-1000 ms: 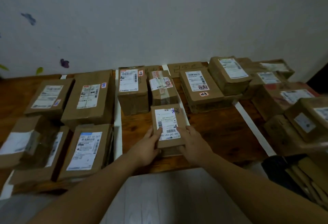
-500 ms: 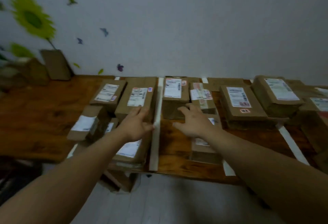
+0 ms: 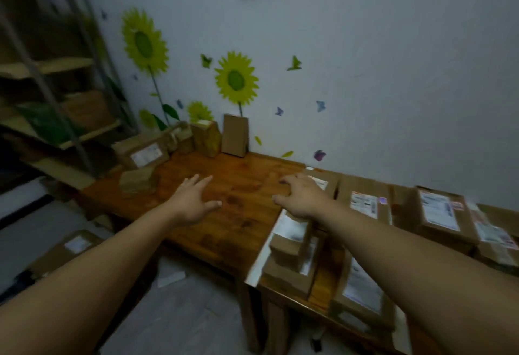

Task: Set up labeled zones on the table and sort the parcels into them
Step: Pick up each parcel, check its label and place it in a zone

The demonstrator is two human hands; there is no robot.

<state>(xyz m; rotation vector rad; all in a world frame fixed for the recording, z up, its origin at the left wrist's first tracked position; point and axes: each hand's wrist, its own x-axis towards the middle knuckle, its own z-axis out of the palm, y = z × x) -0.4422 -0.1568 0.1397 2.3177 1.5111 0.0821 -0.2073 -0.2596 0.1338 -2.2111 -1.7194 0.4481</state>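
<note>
In the head view, both hands reach out empty over the brown wooden table (image 3: 224, 214). The left hand (image 3: 193, 203) hovers with fingers spread above the bare middle of the table, and the right hand (image 3: 303, 200) hangs just above the edge of the sorted group, fingers apart, gripping nothing.

The unsorted brown cardboard parcels (image 3: 174, 144) sit at the far left corner against the wall, beside a small brown cardboard box (image 3: 137, 180) lying nearer on the table. The sorted brown cardboard parcels with white labels (image 3: 362, 205) crowd the right side, parted by a white tape strip (image 3: 266, 245) that marks a zone edge.

The step in hand looks like fetching the next parcel from the far left group. To do it well, take the nearest small box first rather than reaching past it, grip it by both short sides, and turn the label upward so it can be read before choosing a zone. Lift it clear instead of sliding it, so the tape strip stays flat. The frame is blurred, so the labels cannot be read.
</note>
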